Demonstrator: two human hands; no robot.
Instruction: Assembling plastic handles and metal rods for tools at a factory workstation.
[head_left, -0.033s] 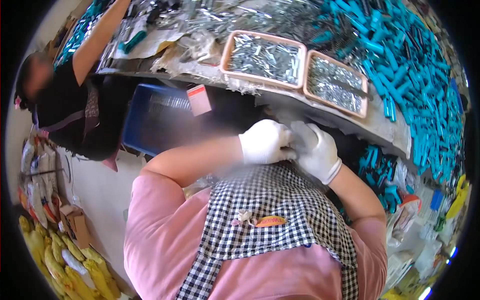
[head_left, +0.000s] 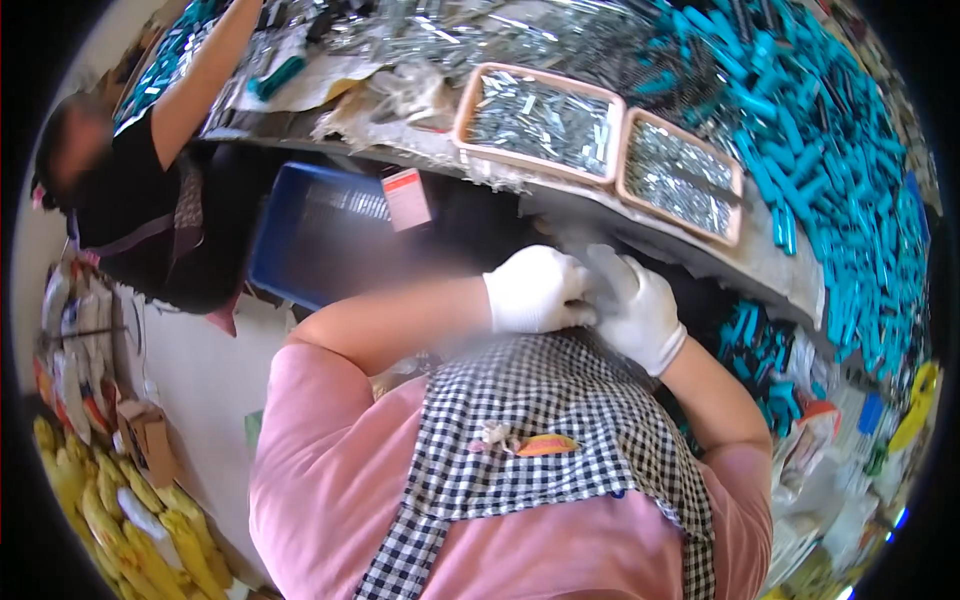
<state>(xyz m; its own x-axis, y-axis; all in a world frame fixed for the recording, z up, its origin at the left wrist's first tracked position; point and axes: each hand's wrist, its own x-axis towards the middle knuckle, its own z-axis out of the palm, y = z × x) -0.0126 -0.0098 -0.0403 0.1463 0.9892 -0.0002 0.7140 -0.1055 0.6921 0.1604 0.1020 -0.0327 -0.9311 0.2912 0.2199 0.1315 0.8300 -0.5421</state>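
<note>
Near the checkered apron (head_left: 520,400), gloved left hand (head_left: 533,291) beside gloved right hand (head_left: 645,315), grips too blurred to tell.

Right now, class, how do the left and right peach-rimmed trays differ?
The left tray looks larger than the right tray. A long dark strip lies over the right tray's contents; no such strip lies over the left tray's. Both have peach rims and hold many small, shiny, metal-looking pieces.

Pale floor (head_left: 195,370) at left; long, cloth-draped workbench (head_left: 775,272) across the far side; small bluish-white spots of light (head_left: 901,518) at near right.
</note>
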